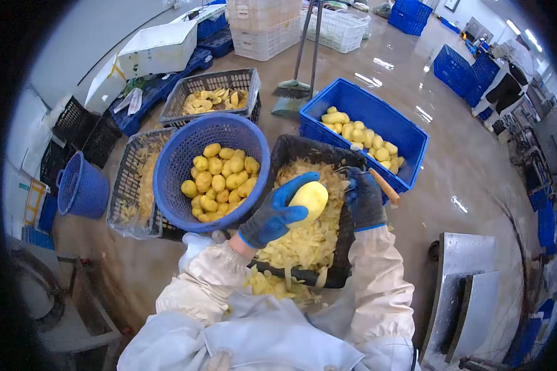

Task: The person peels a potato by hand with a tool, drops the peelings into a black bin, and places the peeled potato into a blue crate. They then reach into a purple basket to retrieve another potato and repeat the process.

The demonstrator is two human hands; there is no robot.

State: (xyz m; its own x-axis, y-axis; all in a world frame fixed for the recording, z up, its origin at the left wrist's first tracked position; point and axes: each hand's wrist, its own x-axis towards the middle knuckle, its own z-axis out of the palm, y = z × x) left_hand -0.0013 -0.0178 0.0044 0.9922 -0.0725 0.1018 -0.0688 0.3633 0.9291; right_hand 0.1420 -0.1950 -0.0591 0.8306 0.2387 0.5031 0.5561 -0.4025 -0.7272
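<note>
My left hand [273, 210], in a blue and dark work glove, is closed around a pale yellow peeled potato [310, 201]. To its right, my gloved right hand [362, 199] grips a tool whose wooden handle [385, 187] sticks out past the hand; its working end is hidden. Both hands are over a black crate [337, 272] heaped with potato peelings [309, 247]. A blue round basket [162, 179] of unpeeled potatoes [221, 179] stands at the left. Behind the right hand, peeled potatoes [368, 137] lie in a blue rectangular crate [408, 133].
More peelings fill a lined crate [125, 201] and a black crate [254, 86] at the left. A broom and dustpan [291, 93] stand behind. Metal plates [461, 278] are at the right. Another person [507, 80] works far right on the wet floor [371, 65].
</note>
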